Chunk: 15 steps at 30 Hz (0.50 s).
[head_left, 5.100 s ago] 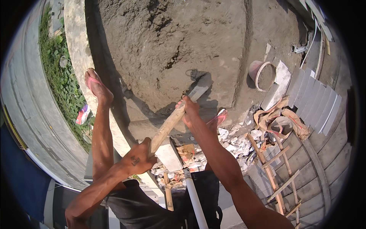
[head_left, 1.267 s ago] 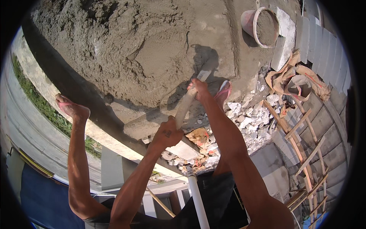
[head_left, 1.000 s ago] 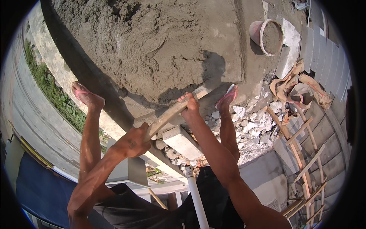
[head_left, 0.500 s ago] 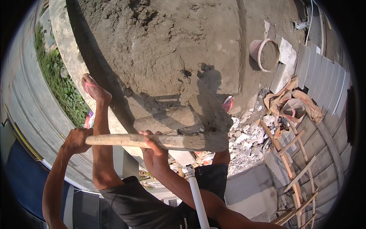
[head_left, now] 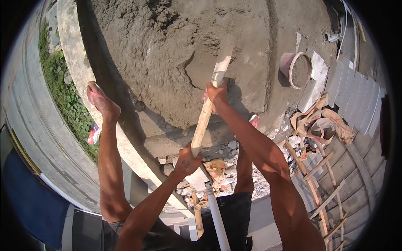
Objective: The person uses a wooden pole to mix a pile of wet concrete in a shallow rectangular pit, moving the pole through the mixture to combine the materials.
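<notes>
My left hand [head_left: 188, 162] is closed round the near end of the wooden handle of a hoe [head_left: 202, 123]. Farther up the same handle, my right hand [head_left: 217, 94] grips it too. The handle slants away from me, and its far end, smeared grey, meets the wet mortar [head_left: 138, 62]. In the now view the hoe's blade is hidden. A smooth hollow [head_left: 203, 69] lies in the mortar just left of the handle's far end.
My left foot [head_left: 102, 100], in a pink flip-flop, stands on a pale concrete ledge [head_left: 73, 37]. A mortar-filled bucket [head_left: 286, 65] stands at the right. Broken rubble [head_left: 230, 167], torn paper sacks [head_left: 322, 125] and a wooden ladder [head_left: 316, 192] lie nearer. A white pole [head_left: 217, 221] rises between my arms.
The hoe has swung from lying crosswise, blade raised near me, to pointing away with its far end at the mortar. My right hand moved forward; my left came in toward the middle.
</notes>
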Tool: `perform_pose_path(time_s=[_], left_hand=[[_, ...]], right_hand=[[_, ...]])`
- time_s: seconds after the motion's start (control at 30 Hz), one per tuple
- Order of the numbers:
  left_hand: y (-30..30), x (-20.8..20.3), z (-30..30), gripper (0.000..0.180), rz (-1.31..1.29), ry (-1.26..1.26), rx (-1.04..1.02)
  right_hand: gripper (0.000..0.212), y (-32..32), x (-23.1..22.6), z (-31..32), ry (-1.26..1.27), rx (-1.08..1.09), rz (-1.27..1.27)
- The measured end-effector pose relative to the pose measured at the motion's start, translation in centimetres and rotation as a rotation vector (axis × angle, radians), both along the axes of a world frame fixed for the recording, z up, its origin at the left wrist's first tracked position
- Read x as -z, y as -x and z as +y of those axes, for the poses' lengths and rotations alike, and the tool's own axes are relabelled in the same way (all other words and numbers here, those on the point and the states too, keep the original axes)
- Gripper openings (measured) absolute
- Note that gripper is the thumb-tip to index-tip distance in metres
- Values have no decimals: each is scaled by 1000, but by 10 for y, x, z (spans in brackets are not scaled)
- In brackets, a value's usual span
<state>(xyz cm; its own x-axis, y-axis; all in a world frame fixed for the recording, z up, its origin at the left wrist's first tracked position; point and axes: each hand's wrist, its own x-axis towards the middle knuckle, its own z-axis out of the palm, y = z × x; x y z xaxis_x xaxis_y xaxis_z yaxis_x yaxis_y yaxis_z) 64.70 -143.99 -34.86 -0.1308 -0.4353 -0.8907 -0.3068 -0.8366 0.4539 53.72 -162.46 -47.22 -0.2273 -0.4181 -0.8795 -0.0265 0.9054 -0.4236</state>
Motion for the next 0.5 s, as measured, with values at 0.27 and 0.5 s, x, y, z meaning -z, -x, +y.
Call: perform_pose_path(time_s=[0.27, 0.5], left_hand=[[7, 48, -151, 40, -16, 410, -263], [-23, 36, -172, 23, 166, 4, -482]], right_hand=[[56, -11, -43, -208, 592, -254, 69], [78, -99, 59, -198, 184, -647, 263]])
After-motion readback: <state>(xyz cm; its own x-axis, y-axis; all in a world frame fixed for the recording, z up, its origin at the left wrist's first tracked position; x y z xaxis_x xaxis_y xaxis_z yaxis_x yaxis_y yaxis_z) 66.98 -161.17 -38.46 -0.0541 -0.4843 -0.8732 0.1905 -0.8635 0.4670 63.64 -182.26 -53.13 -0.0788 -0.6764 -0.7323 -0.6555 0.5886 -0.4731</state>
